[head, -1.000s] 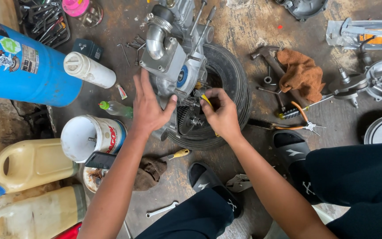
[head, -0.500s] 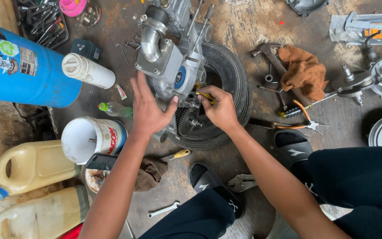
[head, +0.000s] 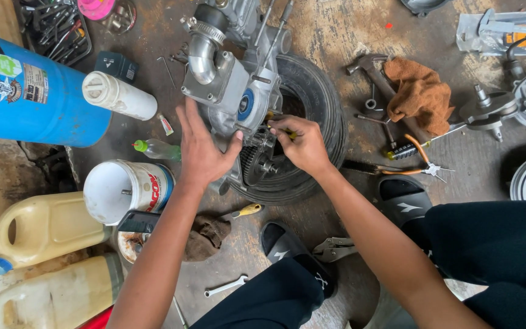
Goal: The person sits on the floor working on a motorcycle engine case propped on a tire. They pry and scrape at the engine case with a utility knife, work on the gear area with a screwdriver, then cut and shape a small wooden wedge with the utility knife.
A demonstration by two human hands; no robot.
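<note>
- We are pressing our left hand [head: 205,149], fingers spread and released, flat against the grey engine casing [head: 232,91] that is sitting at 12 o'clock from it, leaning on a black tyre [head: 318,103].
- We are pinching a small yellow-tipped tool [head: 290,135] in our right hand [head: 302,146], fingers clenched around it, at the engine's exposed gear [head: 254,161], which is showing at 9 o'clock from that hand.
- The tyre is lying flat on the stained concrete floor [head: 336,30], ringing the lower end of the engine.
- A blue drum [head: 31,97] is lying at 9 o'clock from the engine, with a white cylinder [head: 120,96] just beside it.
- A white bucket [head: 126,190] is standing at 7 o'clock from the engine, and yellowish jerrycans [head: 44,226] are lying beyond it.
- A yellow-handled screwdriver [head: 243,212] is resting at 6 o'clock, near a dark rag [head: 205,237].
- A brown cloth [head: 420,94] is draped over a hammer [head: 375,76] at 3 o'clock, with orange-handled pliers [head: 418,163] lying below them.
- Our feet are sitting in black sandals [head: 406,198] at 5 o'clock.
</note>
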